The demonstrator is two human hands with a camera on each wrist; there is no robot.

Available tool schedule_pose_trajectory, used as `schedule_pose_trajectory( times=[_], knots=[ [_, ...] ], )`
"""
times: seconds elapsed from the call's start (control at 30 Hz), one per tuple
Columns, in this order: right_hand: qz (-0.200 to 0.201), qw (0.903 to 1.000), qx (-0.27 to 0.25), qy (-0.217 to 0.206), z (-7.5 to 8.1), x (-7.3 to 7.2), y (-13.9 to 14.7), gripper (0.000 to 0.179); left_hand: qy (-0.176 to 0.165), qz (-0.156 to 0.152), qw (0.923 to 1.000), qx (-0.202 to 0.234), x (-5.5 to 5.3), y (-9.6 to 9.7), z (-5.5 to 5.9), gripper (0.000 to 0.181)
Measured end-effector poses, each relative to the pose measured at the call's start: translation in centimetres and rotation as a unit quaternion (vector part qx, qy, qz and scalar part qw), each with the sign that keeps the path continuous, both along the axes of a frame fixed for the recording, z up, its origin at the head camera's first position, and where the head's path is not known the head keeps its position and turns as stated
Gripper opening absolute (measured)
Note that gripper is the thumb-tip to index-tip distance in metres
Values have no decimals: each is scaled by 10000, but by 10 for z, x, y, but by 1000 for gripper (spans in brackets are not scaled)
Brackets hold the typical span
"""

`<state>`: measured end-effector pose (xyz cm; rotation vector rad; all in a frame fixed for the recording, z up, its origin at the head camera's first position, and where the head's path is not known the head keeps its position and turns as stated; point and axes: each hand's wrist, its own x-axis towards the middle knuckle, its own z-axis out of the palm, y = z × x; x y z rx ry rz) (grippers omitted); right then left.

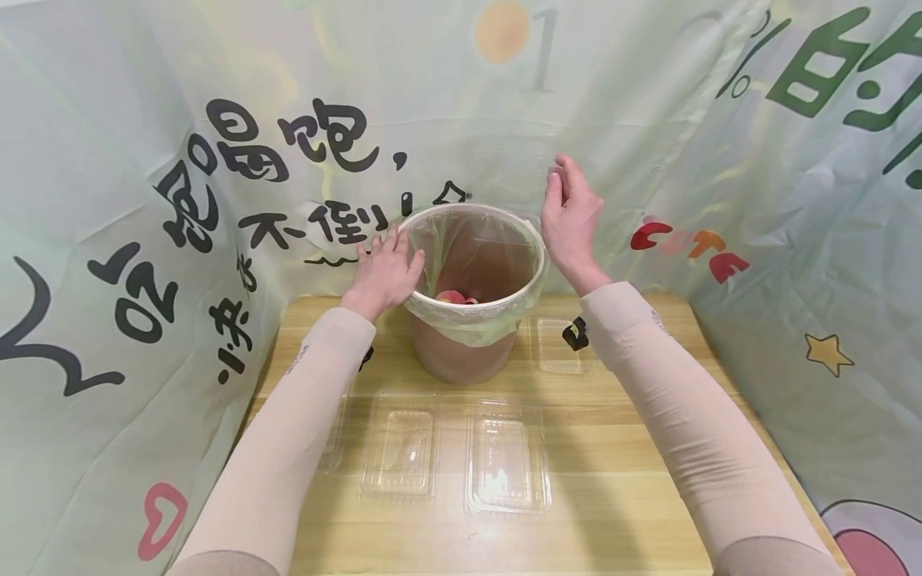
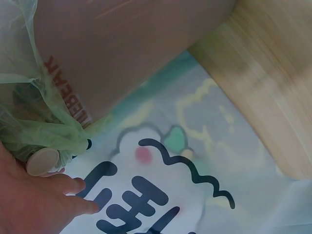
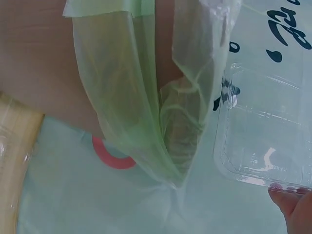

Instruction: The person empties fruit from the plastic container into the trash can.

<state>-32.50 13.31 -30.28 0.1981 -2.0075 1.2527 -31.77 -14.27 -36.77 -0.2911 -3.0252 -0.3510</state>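
A brown bin [image 1: 461,352] with a pale rim and a thin green plastic bag [image 1: 471,324] folded over it stands on the table. Inside lies a red-and-yellow round fruit [image 1: 450,297], with another small reddish thing beside it. My left hand [image 1: 385,268] rests on the bin's left rim, fingers spread. To the right, my right hand [image 1: 574,212] is raised above rim height. It pinches the edge of a clear plastic box [image 3: 263,126], plain in the right wrist view but faint in the head view. That box appears upright, beyond the bag's edge.
Clear plastic containers lie on the wooden table [image 1: 612,480]: one near the middle [image 1: 507,460], one left of it [image 1: 399,456], one behind at right [image 1: 558,348], another partly behind my left forearm. Printed cloth walls [image 1: 778,264] enclose the back and sides.
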Motion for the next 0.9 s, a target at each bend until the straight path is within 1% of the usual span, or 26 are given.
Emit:
schedule_pose_trajectory(
  times=[0.1, 0.23, 0.33, 0.4, 0.5, 0.63, 0.8, 0.9],
  knots=[
    [13, 9999, -50, -90, 2, 2, 4, 31, -21, 1, 10000, -41, 0, 0, 0, 76],
    [-38, 9998, -161, -83, 4, 6, 12, 31, -52, -7, 10000, -80, 0, 0, 1, 76],
    [-108, 9994, -313, -44, 6, 8, 20, 31, -58, -22, 10000, -50, 1, 0, 1, 76],
    [-139, 9989, -436, -104, 7, 10, 26, 32, -57, -31, 10000, -21, 1, 1, 2, 76],
    [-310, 9979, -470, -309, 10, 12, 36, 34, -50, -21, 10000, -10, 1, 0, 2, 76],
    [-633, 9953, -343, -643, 10, 18, 52, 37, -84, -27, 10000, -14, 1, 0, 2, 76],
    [-920, 9889, -321, -1123, 5, 28, 70, 41, -133, -44, 9999, -4, 0, 0, 1, 76],
    [-982, 9843, -428, -1406, 0, 33, 82, 43, -129, -40, 9999, -13, 0, 0, 1, 76]
  ],
)
